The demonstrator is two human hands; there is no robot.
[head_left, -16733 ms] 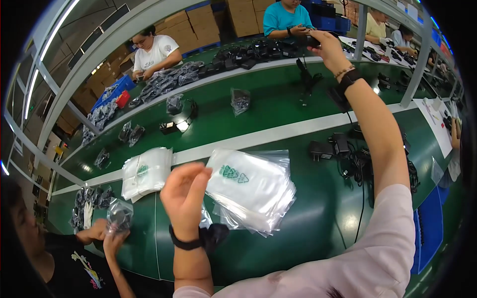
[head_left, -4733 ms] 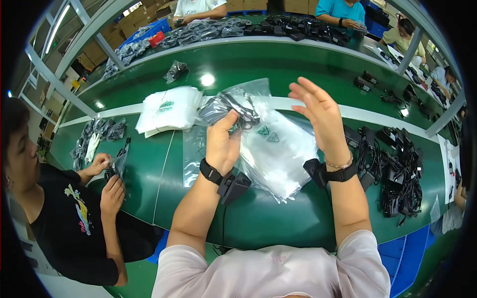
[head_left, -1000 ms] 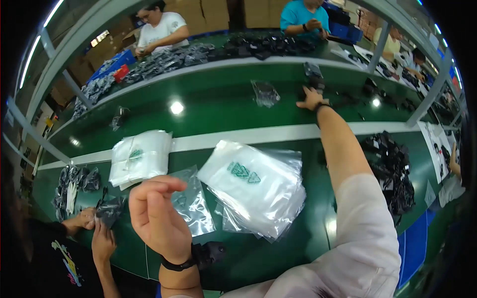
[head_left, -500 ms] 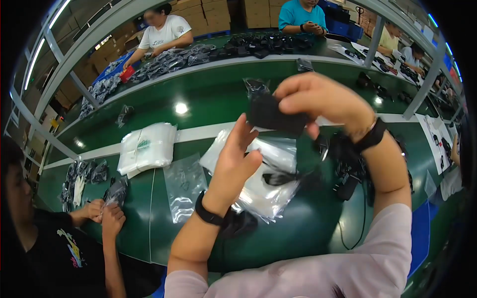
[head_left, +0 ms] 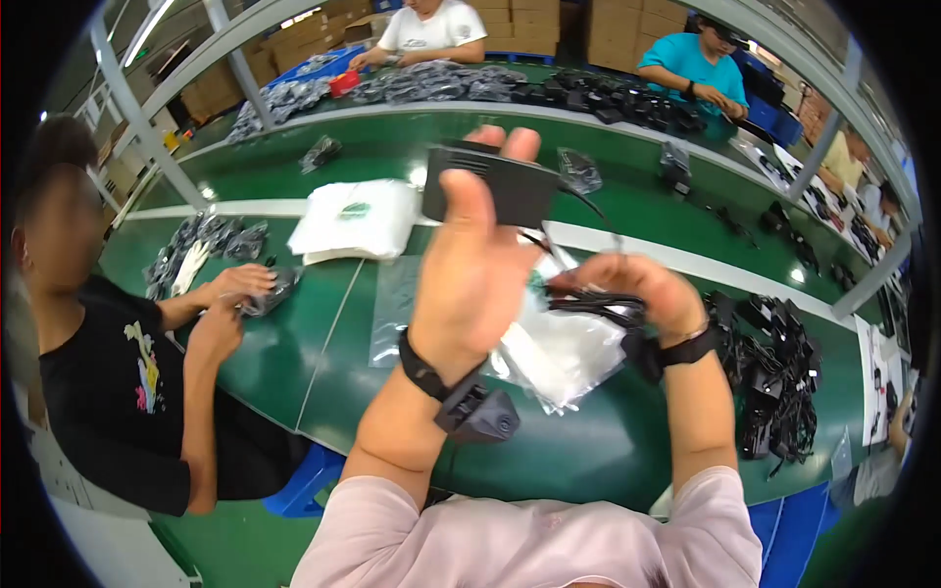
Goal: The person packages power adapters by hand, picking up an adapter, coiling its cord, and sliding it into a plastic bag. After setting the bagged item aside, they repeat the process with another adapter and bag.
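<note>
A flat black power adapter [head_left: 515, 192] is gripped in my left hand [head_left: 465, 269], the thumb across its face and fingertips showing over its top edge. A thin cord leaves the adapter's right side. My right hand [head_left: 662, 292], slightly blurred, is closed around a coiled black cable [head_left: 603, 306] to the lower right of the adapter. Under both hands lie clear plastic bags [head_left: 578, 367] on the green table. A black wristband with a dark boxy device [head_left: 480, 414] sits on my left wrist; another black band is on the right.
A stack of white bags [head_left: 353, 218] lies beyond my left arm. Right of me is a heap of black adapters and cables [head_left: 774, 377]. A co-worker [head_left: 118, 353] at left handles a bagged item. The raised green shelf [head_left: 461, 132] holds several bagged pieces.
The adapter has passed from my right hand to my left and shifted slightly left. My right hand has come down and taken the coiled cable. The whole view has shifted.
</note>
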